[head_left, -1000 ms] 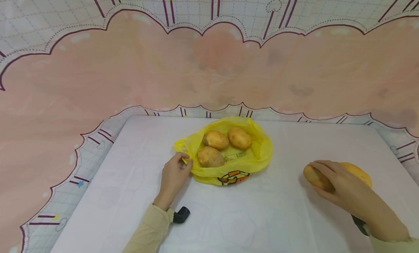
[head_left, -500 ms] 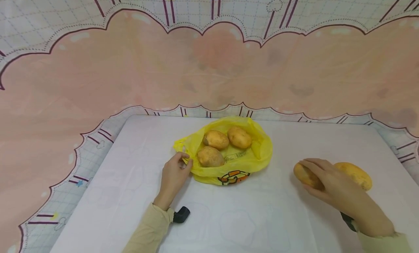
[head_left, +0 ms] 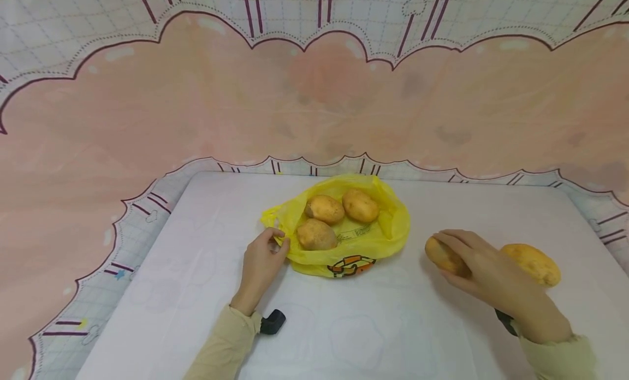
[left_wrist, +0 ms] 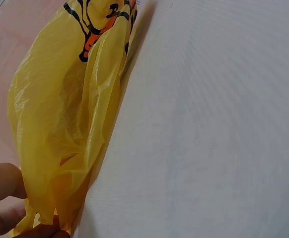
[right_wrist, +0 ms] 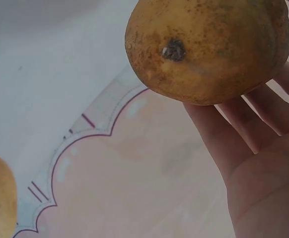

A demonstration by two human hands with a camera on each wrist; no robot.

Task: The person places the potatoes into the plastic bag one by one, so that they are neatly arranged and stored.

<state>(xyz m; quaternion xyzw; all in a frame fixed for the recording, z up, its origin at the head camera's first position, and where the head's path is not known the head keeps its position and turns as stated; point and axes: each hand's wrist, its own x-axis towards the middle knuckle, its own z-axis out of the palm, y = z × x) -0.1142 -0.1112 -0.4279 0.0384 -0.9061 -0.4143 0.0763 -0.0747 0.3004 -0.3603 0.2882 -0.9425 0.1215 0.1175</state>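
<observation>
A yellow plastic bag [head_left: 393, 227] lies with its mouth spread wide near the back middle of the table, a black and orange print on its front. Inside it sit three potatoes [head_left: 316, 235]. At the bag's left end my left hand [head_left: 260, 268] pinches the edge by the handle; the left wrist view shows the thin plastic [left_wrist: 55, 119] gathered between the fingers. To the right of the bag my right hand [head_left: 491, 276] grips a potato [head_left: 444, 254], which in the right wrist view shows a dark spot on its skin. Another potato [head_left: 533, 264] lies behind that hand.
A white cloth [head_left: 344, 325] covers the table. Its back edge meets a pink and white patterned cloth [head_left: 314, 107] hanging behind. A black strap piece [head_left: 272, 322] sticks out from the left sleeve.
My right hand has moved left with its potato, toward the bag and away from the other potato. The left hand and the bag have stayed in place.
</observation>
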